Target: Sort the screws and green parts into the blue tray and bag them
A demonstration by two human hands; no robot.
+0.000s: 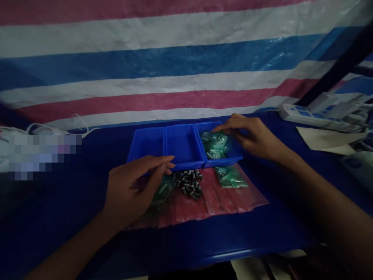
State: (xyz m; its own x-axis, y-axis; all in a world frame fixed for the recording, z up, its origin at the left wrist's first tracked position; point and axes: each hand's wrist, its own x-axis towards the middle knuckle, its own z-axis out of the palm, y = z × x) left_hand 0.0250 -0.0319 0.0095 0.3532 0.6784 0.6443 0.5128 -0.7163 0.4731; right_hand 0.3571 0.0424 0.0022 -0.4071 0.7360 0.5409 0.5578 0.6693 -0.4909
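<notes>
My left hand is closed in a pinch at the front edge of the blue bins, beside a heap of small dark screws. Whatever its fingertips hold is too small or hidden to make out. Partly under that hand lies a green-tinted plastic bag. Over at the right bin, my right hand has its fingers closed at the top edge of a green plastic bag with pale small parts inside. Another small green bag lies in front of that bin on red plastic sheeting.
The left bin and middle bin stand joined to the right one on the blue table. White cables lie at the left. A power strip and brown paper are at the right. Striped tarpaulin hangs behind.
</notes>
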